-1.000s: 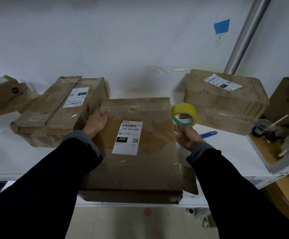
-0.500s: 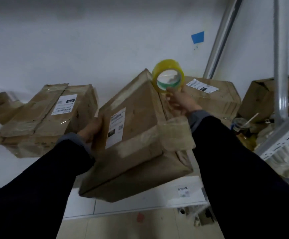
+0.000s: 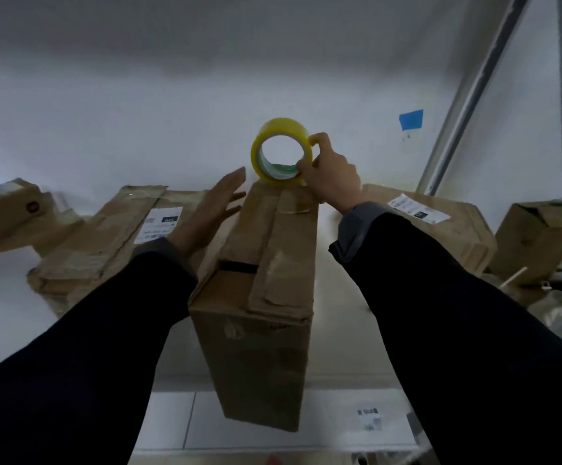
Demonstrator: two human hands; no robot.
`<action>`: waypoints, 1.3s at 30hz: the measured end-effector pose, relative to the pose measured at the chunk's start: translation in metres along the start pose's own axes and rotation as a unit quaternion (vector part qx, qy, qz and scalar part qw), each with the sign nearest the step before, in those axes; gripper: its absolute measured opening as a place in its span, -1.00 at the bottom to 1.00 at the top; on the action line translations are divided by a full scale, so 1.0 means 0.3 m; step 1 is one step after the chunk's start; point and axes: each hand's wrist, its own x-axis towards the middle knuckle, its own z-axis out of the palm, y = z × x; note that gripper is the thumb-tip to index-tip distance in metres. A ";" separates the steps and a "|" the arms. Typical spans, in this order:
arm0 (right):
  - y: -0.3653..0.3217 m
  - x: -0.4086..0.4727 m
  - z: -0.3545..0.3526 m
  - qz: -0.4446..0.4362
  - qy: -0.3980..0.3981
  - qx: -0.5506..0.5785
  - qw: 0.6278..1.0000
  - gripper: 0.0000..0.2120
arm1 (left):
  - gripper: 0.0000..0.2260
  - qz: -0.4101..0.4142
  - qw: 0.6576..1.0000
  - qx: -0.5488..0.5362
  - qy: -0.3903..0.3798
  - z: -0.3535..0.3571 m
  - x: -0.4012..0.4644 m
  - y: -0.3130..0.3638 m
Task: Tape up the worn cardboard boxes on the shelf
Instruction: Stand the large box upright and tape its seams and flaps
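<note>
Worn cardboard box (image 3: pixel 266 297) stood on edge at shelf (image 3: pixel 11 297) front, narrow seamed side upward for taping. Yellow tape roll (image 3: pixel 281 151) gripped by right hand (image 3: pixel 331 174) at far end. Left hand (image 3: pixel 209 209) flat, fingers straight, bracing left face.
</note>
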 end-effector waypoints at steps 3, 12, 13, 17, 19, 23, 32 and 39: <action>0.010 0.008 0.000 0.002 -0.004 0.026 1.000 -0.64 | -0.30 0.033 0.988 0.133 -0.067 0.005 0.027 0.086; 0.028 0.024 -0.023 -0.008 0.007 0.158 0.987 -0.70 | -0.03 -0.027 0.952 0.238 -0.189 0.082 0.146 0.159; 0.017 0.026 -0.033 -0.027 0.014 0.169 0.985 -0.68 | -0.02 -0.028 0.950 0.248 -0.186 0.073 0.149 0.155; -0.007 0.062 -0.124 -0.080 0.160 0.165 0.970 -0.63 | -0.03 -0.038 0.944 0.267 -0.192 0.041 0.148 0.156; 0.041 0.077 -0.203 -0.080 0.252 0.133 0.955 -0.61 | -0.11 -0.040 0.938 0.279 -0.204 0.037 0.145 0.164; 0.230 0.042 -0.248 -0.062 0.260 0.059 0.962 -0.56 | -0.03 -0.038 0.931 0.291 -0.217 0.047 0.140 0.178; 0.434 -0.143 0.013 0.062 0.188 0.170 0.965 -0.66 | -0.15 -0.021 0.908 0.352 -0.226 0.033 0.137 0.196; 0.511 -0.228 0.013 0.088 -0.064 0.301 0.947 -0.56 | -0.07 0.050 0.801 0.569 -0.181 0.136 0.095 0.279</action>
